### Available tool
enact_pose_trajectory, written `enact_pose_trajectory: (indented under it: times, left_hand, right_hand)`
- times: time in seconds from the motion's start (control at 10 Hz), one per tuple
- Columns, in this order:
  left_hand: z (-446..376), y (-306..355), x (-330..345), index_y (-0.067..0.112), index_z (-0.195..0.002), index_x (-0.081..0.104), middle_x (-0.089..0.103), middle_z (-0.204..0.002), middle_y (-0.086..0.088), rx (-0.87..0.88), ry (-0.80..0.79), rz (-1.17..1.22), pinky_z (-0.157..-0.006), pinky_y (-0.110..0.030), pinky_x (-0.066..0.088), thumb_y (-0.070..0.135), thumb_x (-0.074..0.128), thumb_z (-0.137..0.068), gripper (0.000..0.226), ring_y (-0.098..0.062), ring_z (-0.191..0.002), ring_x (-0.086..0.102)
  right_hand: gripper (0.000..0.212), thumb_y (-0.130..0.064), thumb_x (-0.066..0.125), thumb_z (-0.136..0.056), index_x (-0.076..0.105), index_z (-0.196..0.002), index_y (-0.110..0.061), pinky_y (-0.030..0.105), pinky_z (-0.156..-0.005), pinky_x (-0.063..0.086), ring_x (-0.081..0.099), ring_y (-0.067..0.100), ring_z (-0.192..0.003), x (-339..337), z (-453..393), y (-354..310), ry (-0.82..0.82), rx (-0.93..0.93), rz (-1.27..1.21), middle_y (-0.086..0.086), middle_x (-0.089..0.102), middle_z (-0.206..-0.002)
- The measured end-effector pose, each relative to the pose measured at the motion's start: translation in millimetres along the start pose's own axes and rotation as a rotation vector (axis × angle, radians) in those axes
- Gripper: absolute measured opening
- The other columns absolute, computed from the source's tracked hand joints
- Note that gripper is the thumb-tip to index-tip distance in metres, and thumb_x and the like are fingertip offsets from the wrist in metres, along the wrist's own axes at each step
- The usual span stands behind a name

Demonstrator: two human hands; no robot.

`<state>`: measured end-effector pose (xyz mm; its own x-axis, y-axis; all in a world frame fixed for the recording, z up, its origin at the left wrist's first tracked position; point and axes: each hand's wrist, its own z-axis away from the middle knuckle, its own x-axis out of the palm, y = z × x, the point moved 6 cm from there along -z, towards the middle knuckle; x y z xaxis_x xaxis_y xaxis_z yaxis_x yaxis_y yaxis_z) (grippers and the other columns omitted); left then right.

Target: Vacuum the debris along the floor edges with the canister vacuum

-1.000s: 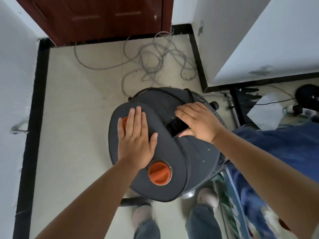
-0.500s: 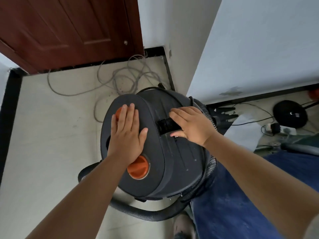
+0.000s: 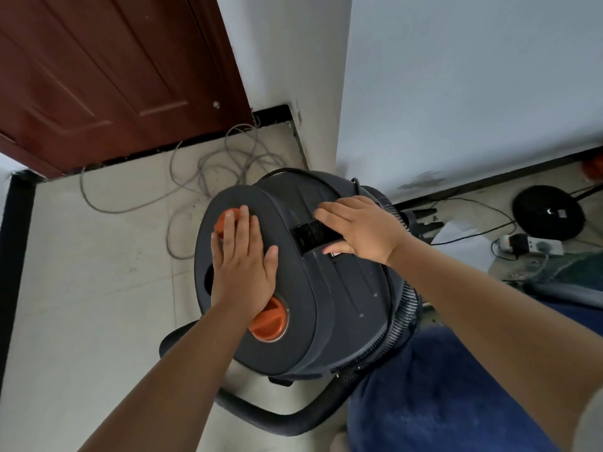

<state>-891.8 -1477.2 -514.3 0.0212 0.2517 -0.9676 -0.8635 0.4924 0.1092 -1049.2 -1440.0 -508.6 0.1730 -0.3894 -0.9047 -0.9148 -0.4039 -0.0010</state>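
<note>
A dark grey canister vacuum [image 3: 339, 308] with two orange caps [image 3: 269, 324] stands on the cream tile floor in front of me. My left hand [image 3: 243, 259] lies flat on its lid, fingers straight, fingertips reaching the far orange cap. My right hand [image 3: 357, 230] grips the black carry handle [image 3: 308, 234] on top, thumb tucked under it. The ribbed black hose [image 3: 277, 415] curls round the vacuum's base toward me. Dark specks of debris [image 3: 208, 194] lie among the cable by the door.
A tangled grey cable [image 3: 208, 177] lies on the floor before the brown door [image 3: 107, 76]. A white wall corner [image 3: 313, 93] with black skirting juts in behind the vacuum. At right are a power strip [image 3: 528, 244], a round black base [image 3: 548, 212] and a blue cloth [image 3: 440, 386].
The view has tilted up and swung left, showing more door and wall. The vacuum has turned slightly and its hose now shows in front. Both hands keep their places.
</note>
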Motion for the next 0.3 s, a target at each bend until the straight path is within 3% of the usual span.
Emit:
enact_pose_trajectory:
  times: [0.1, 0.2, 0.3]
  left_hand:
    - [4.6, 7.1, 2.0, 0.01, -0.146, -0.012, -0.038, -0.134, 0.004, -0.015, -0.02, -0.009, -0.107, -0.034, -0.022, 0.049, -0.025, -0.067, 0.09, -0.01, -0.126, -0.036]
    - [8.2, 8.5, 1.9, 0.011, -0.145, -0.013, -0.039, -0.133, 0.005, -0.004, -0.007, 0.017, -0.106, -0.033, -0.023, 0.05, -0.024, -0.068, 0.087, -0.008, -0.125, -0.036]
    - [7.5, 4.3, 1.0, 0.013, -0.14, -0.017, -0.038, -0.134, 0.007, 0.003, 0.003, 0.033, -0.106, -0.031, -0.024, 0.05, -0.021, -0.07, 0.08, -0.007, -0.126, -0.035]
  right_hand:
    - [0.053, -0.051, 0.038, -0.08, 0.044, -0.112, -0.009, 0.035, -0.066, 0.056, 0.069, 0.027, -0.077, -0.6, 6.2, 3.1, -0.021, -0.009, 0.015, 0.01, 0.071, -0.097]
    - [0.056, -0.057, 0.022, -0.093, 0.046, -0.115, -0.012, 0.037, -0.072, 0.055, 0.069, 0.029, -0.083, -0.6, 8.4, 5.1, -0.125, 0.049, -0.017, 0.01, 0.07, -0.102]
    - [0.073, -0.058, 0.009, -0.096, 0.057, -0.12, -0.008, 0.046, -0.082, 0.051, 0.066, 0.033, -0.098, 0.1, 10.7, 2.6, -0.192, 0.2, -0.124, 0.013, 0.067, -0.112]
